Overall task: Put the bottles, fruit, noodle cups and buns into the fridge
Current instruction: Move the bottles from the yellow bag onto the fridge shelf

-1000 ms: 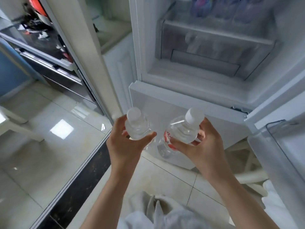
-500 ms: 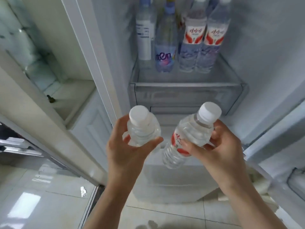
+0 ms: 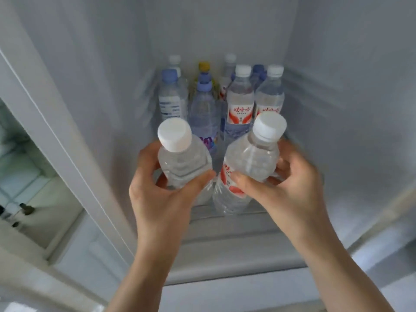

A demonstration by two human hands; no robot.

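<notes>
At about 9 o'clock stands the white fridge frame [image 3: 56,140], a slanting post with a pale cabinet beyond it. Moving right, the left hand [image 3: 162,199] is wrapped around a clear water bottle [image 3: 183,163], thumb across the front and fingers curled behind, pinching it below the shoulder; its white cap [image 3: 174,135] points toward 12 o'clock. Just beside it, toward 3 o'clock, the right hand [image 3: 290,190] clasps a second water bottle [image 3: 247,167] with a red label (cap tilted slightly toward 1 o'clock), thumb pressed on the label. The two held bottles are close, nearly touching low down, both over the front edge of the fridge shelf [image 3: 225,221]. At 12 o'clock from the hands, upright bottles [image 3: 239,102] crowd the back of the shelf: blue-capped ones at 11 o'clock, a yellow-capped one behind, white-capped red-label ones at 1 o'clock.
</notes>
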